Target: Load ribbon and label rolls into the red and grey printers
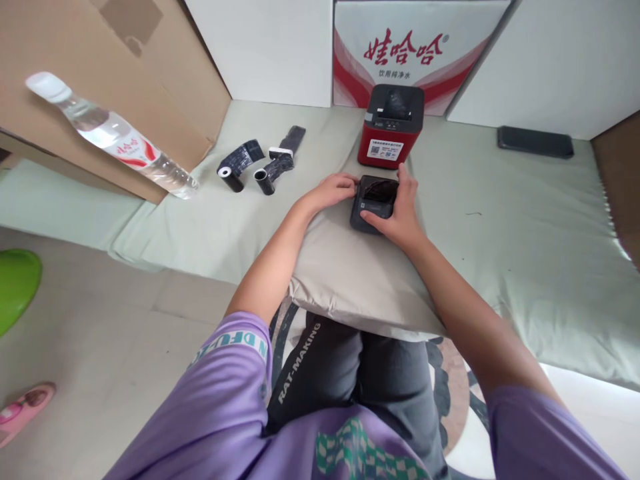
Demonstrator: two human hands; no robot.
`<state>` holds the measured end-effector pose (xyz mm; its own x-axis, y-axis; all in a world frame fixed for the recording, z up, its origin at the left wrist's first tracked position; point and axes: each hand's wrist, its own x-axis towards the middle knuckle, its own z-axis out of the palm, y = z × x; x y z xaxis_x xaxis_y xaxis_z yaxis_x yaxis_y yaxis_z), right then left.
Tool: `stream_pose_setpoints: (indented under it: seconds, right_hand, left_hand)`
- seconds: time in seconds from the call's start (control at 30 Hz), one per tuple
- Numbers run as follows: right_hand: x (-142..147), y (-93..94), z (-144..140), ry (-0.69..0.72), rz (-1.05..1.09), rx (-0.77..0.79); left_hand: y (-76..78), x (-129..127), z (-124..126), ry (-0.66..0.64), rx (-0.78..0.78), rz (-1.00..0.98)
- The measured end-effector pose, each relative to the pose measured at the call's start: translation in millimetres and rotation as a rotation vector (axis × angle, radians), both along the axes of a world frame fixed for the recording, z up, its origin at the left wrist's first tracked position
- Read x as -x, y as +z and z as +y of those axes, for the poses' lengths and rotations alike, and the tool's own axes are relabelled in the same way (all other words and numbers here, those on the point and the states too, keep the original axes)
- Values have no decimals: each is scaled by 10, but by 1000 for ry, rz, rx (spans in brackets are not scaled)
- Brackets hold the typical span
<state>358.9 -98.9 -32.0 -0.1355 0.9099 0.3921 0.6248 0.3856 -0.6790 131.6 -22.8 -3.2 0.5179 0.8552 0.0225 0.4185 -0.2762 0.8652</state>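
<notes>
Left hand (333, 191) curled against the left edge of a small black printer (374, 203); right hand (397, 213) clasped over its right side, thumb on top. Printer resting on a beige cushion (350, 280). Just behind, touching or nearly so, a red-and-black printer (391, 127). Off left, black paper rolls (250, 167) and a tilted water bottle (113, 137).

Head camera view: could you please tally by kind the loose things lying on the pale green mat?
Small printers: 2 (black plastic box printer in both hands, red-and-black plastic box printer)
Black paper rolls: 2
Clear plastic water bottle: 1
Flat black phone: 1
Total: 6
</notes>
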Motion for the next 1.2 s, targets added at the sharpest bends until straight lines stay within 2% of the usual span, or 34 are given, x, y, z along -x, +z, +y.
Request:
stream_pose_setpoints:
  seconds: [0.1,0.37,0.5,0.7,1.0,1.2]
  right_hand:
    - [2,8,-2,-4,3,11]
    - [-8,15,11,17,-21,-4]
    - [-4,38,2,14,-24,-2]
    - [-19,33,-3,18,-29,-20]
    - [-51,-30,38,33,33,-56]
    - [-123,-109,106,23,124,24]
  left_hand:
    - [28,7,1,-40,73,-61]
    - [149,23,-77,-14,169,-157]
    - [112,-12,-15,-29,173,-155]
    - [12,-86,35,23,120,-128]
    - [109,13,-72,9,200,-185]
    - [64,16,-67,49,175,-180]
